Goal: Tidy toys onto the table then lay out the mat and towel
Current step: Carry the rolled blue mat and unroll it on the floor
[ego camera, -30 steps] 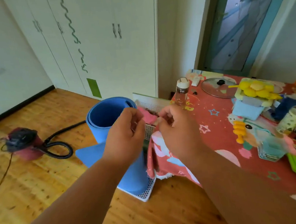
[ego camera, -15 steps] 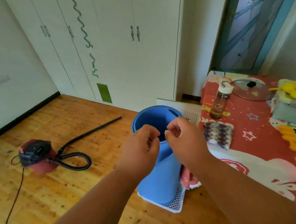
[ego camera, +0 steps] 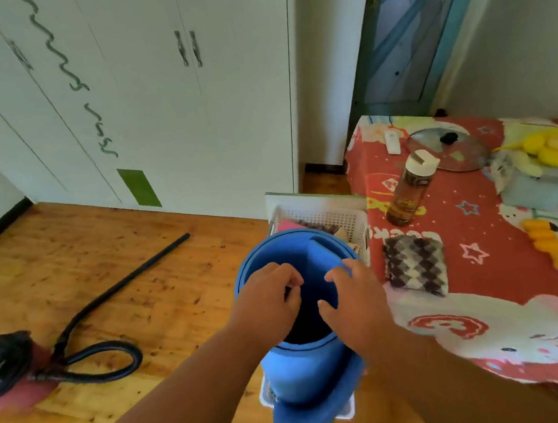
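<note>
A blue rolled mat (ego camera: pixel 298 371) stands upright in a white perforated basket (ego camera: pixel 326 215) on the floor, against the table's left edge. My left hand (ego camera: pixel 268 302) lies on the roll's near-left rim, fingers curled into the opening. My right hand (ego camera: pixel 354 298) grips the right rim, thumb inside the roll. A folded checked towel (ego camera: pixel 414 266) lies on the red cartoon tablecloth (ego camera: pixel 488 320). Yellow toys (ego camera: pixel 546 247) lie further right on the table, with more yellow toys (ego camera: pixel 555 148) on a pale box.
A brown bottle (ego camera: pixel 408 194) with a white cap and a glass pot lid (ego camera: pixel 446 149) stand on the table. A red vacuum cleaner (ego camera: pixel 4 367) with its black hose (ego camera: pixel 114 363) lies on the wooden floor at left. White wardrobes (ego camera: pixel 156 103) stand behind.
A second ago both hands were at the basket by the table edge. They then met above the roll, and now they have parted and come down onto its top rim.
</note>
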